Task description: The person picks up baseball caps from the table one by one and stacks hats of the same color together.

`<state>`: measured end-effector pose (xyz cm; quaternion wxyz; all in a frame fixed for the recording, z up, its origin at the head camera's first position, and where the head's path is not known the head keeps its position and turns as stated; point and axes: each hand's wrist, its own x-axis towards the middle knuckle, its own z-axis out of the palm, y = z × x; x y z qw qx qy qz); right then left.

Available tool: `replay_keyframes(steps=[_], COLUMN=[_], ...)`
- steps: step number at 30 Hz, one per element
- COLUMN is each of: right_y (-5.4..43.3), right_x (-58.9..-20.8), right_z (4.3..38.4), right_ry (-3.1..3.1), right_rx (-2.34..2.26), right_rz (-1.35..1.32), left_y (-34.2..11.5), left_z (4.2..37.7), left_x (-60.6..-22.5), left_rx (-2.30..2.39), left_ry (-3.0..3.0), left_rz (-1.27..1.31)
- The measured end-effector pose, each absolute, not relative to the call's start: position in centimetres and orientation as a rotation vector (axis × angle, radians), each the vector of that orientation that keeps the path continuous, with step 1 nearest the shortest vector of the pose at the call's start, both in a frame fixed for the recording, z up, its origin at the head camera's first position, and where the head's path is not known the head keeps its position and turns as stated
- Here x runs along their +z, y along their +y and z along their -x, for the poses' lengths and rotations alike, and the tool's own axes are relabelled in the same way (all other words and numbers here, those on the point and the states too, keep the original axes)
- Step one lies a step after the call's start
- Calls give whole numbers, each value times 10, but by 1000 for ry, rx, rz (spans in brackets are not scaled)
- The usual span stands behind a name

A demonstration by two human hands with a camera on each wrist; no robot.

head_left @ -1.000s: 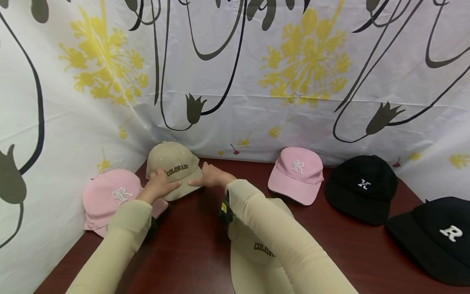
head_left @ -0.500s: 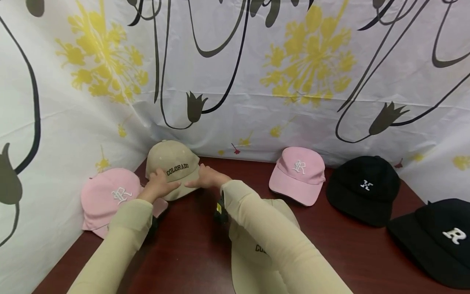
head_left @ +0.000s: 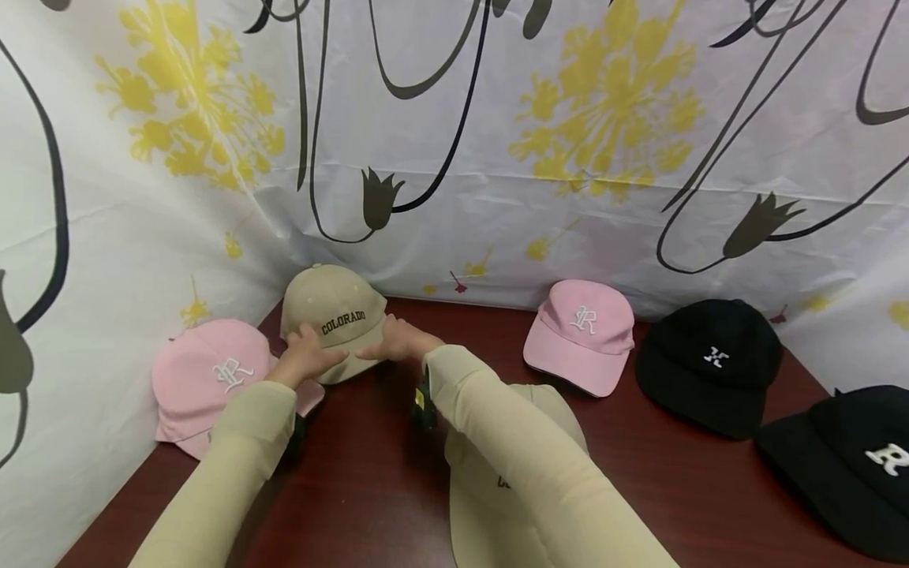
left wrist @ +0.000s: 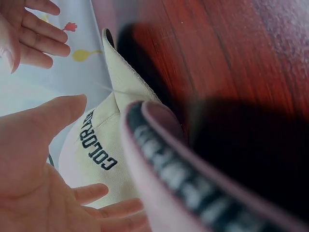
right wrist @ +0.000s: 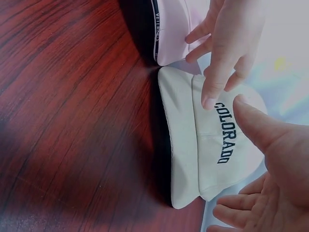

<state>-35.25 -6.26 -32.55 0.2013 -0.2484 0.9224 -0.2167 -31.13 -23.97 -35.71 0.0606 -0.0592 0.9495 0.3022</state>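
A beige cap [head_left: 334, 304] lettered COLORADO sits at the back left against the cloth wall, its brim facing front. My left hand [head_left: 307, 359] is at the cap's left front, fingers spread and thumb extended across the brim. On the brim's right side is my right hand [head_left: 403, 341], thumb pointing left. In the right wrist view the right hand's thumb and fingers [right wrist: 248, 205] are spread beside the cap, holding nothing. The left wrist view shows the left hand [left wrist: 29, 179] likewise spread. Whether either hand touches the cap is hard to tell.
A pink cap [head_left: 206, 379] lies left, partly behind the left forearm. Another beige cap [head_left: 483, 497] is partly hidden under the right arm. A pink cap [head_left: 582, 335] and two black caps, one [head_left: 710, 367] nearer the wall and one [head_left: 845, 465] nearer the front, stand right on the red-brown table [head_left: 355, 505].
The right hand has shifted slightly left, closer to the left hand over the brim. The head view has tilted down a little. The caps stay in place.
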Motion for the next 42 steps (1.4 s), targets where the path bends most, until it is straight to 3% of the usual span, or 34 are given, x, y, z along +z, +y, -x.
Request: replay_keyframes(steps=[17, 26, 36, 42], right_y=[-73, -82, -80, -79], right_x=[-329, -358, -347, -357], right_z=[362, 391, 374, 380], right_ry=[2600, 2620, 2636, 2624], right_rx=[-557, -558, -582, -674], right_rz=[626, 606, 547, 515], left_y=[-244, -237, -231, -248], left_z=[313, 322, 329, 361], left_x=[-350, -343, -338, -372], left_rx=[940, 835, 756, 707], left_ry=[2787, 2762, 2706, 2730], left_rz=[205, 206, 252, 249])
